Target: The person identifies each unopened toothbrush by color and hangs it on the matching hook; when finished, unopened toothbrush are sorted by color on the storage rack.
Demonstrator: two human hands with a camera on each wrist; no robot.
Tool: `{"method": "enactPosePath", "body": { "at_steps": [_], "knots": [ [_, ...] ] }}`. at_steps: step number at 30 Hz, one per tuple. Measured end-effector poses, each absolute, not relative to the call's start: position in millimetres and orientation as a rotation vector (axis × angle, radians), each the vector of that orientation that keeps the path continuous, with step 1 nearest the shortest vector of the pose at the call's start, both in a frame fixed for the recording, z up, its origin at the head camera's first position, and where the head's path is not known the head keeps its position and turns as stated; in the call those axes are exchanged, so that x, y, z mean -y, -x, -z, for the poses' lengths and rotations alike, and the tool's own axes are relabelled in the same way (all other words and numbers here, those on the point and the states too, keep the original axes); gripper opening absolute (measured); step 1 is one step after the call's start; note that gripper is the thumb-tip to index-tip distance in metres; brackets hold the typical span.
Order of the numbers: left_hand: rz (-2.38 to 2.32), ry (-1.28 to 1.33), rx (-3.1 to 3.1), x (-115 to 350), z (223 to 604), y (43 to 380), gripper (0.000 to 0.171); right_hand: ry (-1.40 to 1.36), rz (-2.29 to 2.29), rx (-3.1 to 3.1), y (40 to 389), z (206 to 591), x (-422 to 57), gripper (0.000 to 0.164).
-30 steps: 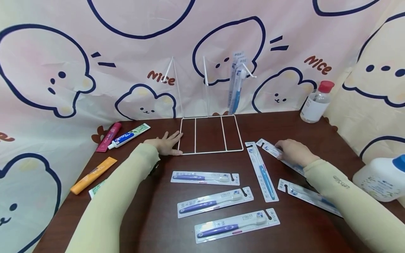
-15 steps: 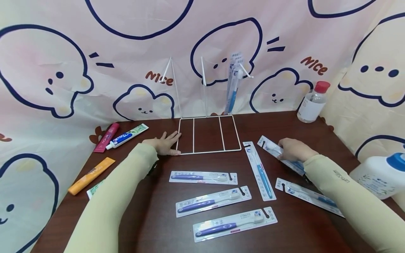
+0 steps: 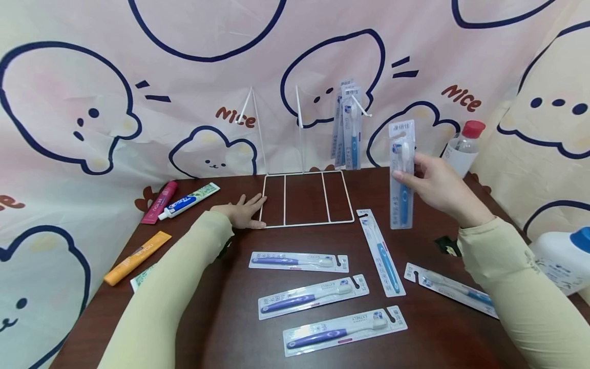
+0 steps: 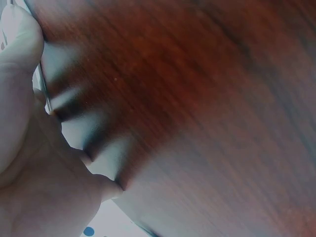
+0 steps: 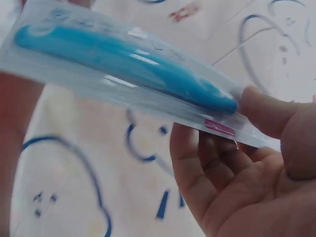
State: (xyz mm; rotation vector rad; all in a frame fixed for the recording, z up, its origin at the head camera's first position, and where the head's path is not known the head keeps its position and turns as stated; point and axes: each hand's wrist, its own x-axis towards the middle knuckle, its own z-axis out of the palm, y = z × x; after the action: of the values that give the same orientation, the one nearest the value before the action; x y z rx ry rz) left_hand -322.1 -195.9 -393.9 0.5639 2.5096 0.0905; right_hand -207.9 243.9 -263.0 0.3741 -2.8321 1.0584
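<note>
My right hand [image 3: 435, 184] pinches a packaged blue toothbrush [image 3: 402, 200] between thumb and fingers, holding it upright above the table. In the right wrist view the blue handle [image 5: 123, 64] shows through the clear pack. My left hand [image 3: 240, 211] lies with fingers spread on the table, touching the left edge of a white wire rack [image 3: 304, 224]. Several packaged blue toothbrushes [image 3: 352, 133] hang from the rack's right hook [image 3: 361, 106]; its other two hooks stand to the left.
Purple toothbrush packs [image 3: 313, 296] lie at the front middle, blue toothbrush packs [image 3: 381, 253] to their right. Toothpaste tubes [image 3: 191, 200] lie at left. A red-capped bottle [image 3: 463, 151] and a white bottle with blue cap [image 3: 557, 261] stand at right.
My right hand has lifted a blue toothbrush pack off the table and turned it upright. The left hand stays at the rack. The hanging packs have swung slightly.
</note>
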Motion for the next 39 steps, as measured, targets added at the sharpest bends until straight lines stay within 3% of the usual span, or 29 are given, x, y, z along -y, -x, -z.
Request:
{"method": "enactPosePath", "body": {
  "at_steps": [8,23,39],
  "knots": [
    [-0.089,-0.555,-2.523,199,396,322,0.09,-0.456,-1.197,2.732,215,245,-207,0.059],
    [-0.094,-0.571,-2.519,198,395,324,0.092,-0.462,-1.287,2.757,249,249,-192,0.057],
    [-0.101,-0.561,-2.526,195,396,321,0.089,-0.43,-1.362,2.862,319,253,-181,0.055]
  ]
}}
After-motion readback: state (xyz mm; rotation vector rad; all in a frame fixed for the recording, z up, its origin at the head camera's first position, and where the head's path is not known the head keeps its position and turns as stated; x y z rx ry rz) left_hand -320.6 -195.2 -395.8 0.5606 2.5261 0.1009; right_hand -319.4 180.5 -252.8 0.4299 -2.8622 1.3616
